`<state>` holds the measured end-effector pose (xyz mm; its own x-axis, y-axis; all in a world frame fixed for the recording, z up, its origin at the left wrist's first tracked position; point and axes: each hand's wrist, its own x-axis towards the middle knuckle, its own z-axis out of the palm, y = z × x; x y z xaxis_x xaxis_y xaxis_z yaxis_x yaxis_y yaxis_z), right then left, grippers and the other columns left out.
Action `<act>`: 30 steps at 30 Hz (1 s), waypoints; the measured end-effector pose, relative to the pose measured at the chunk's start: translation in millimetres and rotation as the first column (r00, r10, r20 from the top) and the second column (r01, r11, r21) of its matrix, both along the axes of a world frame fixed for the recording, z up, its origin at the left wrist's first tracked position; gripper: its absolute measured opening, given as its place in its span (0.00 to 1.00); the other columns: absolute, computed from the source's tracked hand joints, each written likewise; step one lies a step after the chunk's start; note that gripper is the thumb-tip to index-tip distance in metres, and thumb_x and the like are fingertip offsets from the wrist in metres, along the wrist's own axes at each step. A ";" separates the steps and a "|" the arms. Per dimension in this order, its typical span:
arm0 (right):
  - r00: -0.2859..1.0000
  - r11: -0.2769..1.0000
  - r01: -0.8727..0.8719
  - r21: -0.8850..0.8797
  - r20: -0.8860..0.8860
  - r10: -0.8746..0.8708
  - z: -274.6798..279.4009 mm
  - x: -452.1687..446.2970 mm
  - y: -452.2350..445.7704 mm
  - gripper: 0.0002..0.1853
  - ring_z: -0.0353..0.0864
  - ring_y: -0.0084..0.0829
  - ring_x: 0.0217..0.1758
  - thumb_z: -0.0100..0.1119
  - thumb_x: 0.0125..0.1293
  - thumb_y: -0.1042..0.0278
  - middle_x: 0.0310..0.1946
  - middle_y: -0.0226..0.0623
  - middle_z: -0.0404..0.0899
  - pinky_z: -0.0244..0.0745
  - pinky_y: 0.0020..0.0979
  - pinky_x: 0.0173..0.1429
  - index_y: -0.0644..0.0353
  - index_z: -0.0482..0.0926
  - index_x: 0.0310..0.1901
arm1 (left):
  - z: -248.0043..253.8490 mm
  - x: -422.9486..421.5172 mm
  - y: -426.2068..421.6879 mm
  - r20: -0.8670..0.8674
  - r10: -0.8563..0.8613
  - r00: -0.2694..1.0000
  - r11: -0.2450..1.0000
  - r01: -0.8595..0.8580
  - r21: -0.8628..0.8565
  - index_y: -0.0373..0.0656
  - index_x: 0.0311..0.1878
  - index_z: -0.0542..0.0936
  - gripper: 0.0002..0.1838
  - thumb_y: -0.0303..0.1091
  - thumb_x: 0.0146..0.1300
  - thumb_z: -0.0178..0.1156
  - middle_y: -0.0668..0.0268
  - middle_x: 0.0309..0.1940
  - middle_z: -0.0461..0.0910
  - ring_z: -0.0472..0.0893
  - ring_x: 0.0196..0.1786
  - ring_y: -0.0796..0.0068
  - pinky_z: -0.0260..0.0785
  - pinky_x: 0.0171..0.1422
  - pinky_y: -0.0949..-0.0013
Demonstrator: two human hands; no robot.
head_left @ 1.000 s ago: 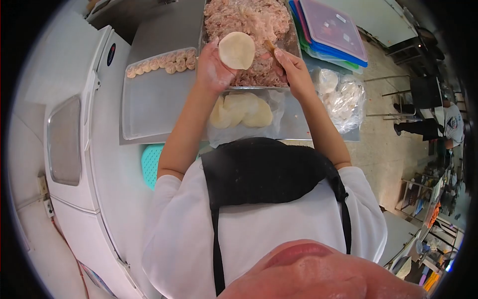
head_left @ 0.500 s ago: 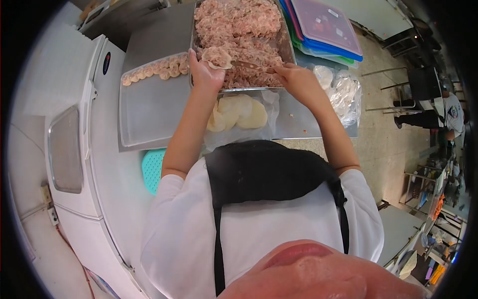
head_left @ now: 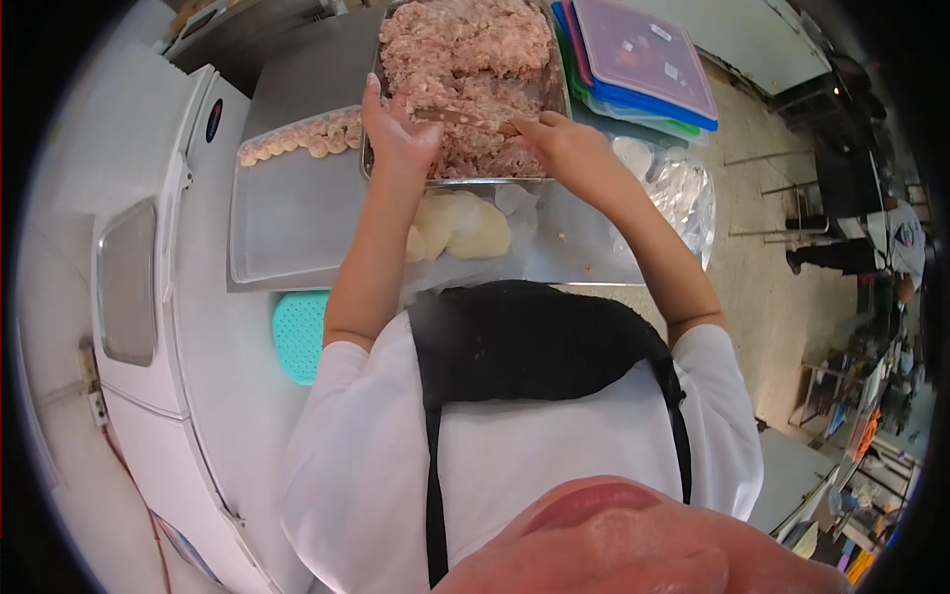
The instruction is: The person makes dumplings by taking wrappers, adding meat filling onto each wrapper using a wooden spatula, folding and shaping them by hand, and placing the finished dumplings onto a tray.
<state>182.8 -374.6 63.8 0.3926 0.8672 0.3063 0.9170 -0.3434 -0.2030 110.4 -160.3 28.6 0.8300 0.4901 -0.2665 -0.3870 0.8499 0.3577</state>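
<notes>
My left hand (head_left: 398, 139) is cupped over the near left corner of a deep metal tray (head_left: 465, 181). It curls around a small dumpling, mostly hidden by the fingers, with the thumb towards the right. In the tray lies pinkish ground meat filling (head_left: 465, 45). My right hand (head_left: 569, 147) grips the end of a flat wooden spatula (head_left: 455, 118), whose blade points left, close to my left thumb. Pale round dough wrappers (head_left: 465, 226) rest on clear plastic just below the tray. A row of filled dumplings (head_left: 302, 141) lines the far edge of a shallow tray (head_left: 297, 223) at left.
Stacked coloured plastic lids (head_left: 648, 59) stand right of the meat. Plastic-wrapped pale rounds (head_left: 678, 188) lie at the table's right end. A white fridge (head_left: 188, 257) is on the left, with a turquoise perforated item (head_left: 299, 337) below the table edge. Another person (head_left: 896, 238) is far right.
My left hand has closed up around the wrapper with filling, which lay open on it before. The spatula's tip has come further left, with my right hand shifting slightly left.
</notes>
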 end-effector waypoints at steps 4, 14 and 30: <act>0.886 0.957 -0.020 0.290 -0.438 0.151 -1.9 37.5 -16.3 0.16 0.76 0.26 0.28 0.49 0.73 0.58 0.22 0.31 0.73 0.70 0.29 0.31 0.58 0.81 0.51 | 8.4 -9.2 -11.4 0.074 -0.144 0.987 0.879 0.093 0.467 0.39 0.66 0.63 0.32 0.40 0.62 0.63 0.51 0.61 0.69 0.74 0.54 0.54 0.71 0.58 0.59; 0.653 0.994 -0.107 0.028 -0.752 0.091 22.3 50.5 -45.1 0.20 0.65 0.16 0.25 0.52 0.72 0.53 0.21 0.24 0.67 0.64 0.21 0.30 0.58 0.80 0.55 | 37.0 -11.8 -17.5 -0.298 -0.060 0.953 -0.079 0.293 0.953 0.43 0.52 0.79 0.26 0.38 0.50 0.74 0.61 0.50 0.79 0.77 0.56 0.64 0.70 0.60 0.64; 0.984 0.950 -0.150 0.275 -0.053 0.171 -42.5 67.9 -20.2 0.14 0.80 0.43 0.37 0.56 0.66 0.60 0.34 0.37 0.78 0.75 0.42 0.39 0.47 0.80 0.52 | -30.8 5.8 -1.6 -0.620 0.149 0.771 0.198 0.591 0.782 0.39 0.45 0.80 0.22 0.44 0.52 0.70 0.66 0.36 0.82 0.79 0.38 0.72 0.72 0.44 0.68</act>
